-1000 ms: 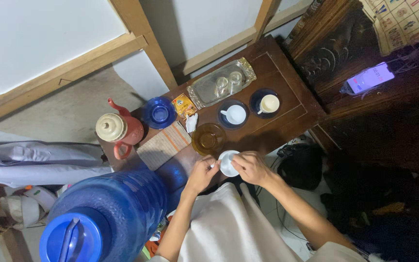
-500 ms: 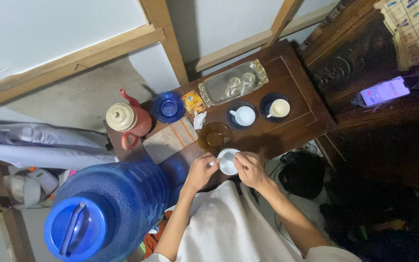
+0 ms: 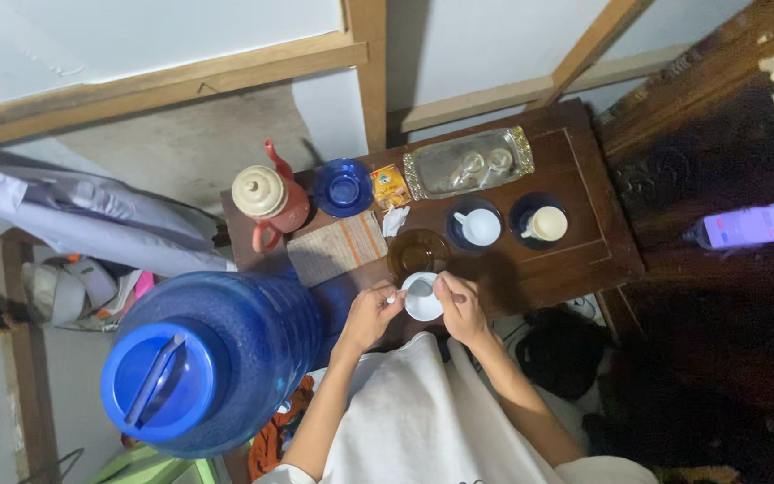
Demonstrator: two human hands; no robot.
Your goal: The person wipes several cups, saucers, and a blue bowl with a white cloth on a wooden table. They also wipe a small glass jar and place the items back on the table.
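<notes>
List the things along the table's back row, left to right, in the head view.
Red jug → blue bowl → yellow sachet → silver tray holding glasses.

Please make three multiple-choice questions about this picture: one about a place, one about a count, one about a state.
1. Where is the silver tray?
A. at the table's far edge
B. on the floor
C. on the water bottle

2. How many white cups stand on dark saucers?
A. two
B. five
C. none

3. How is the white cup near the table's front edge?
A. held by both hands
B. lying broken
C. stacked on the jug

Answers: 1 A, it lies by the wall. 2 A, one beside another. 3 A, the left hand and right hand grip it.
</notes>
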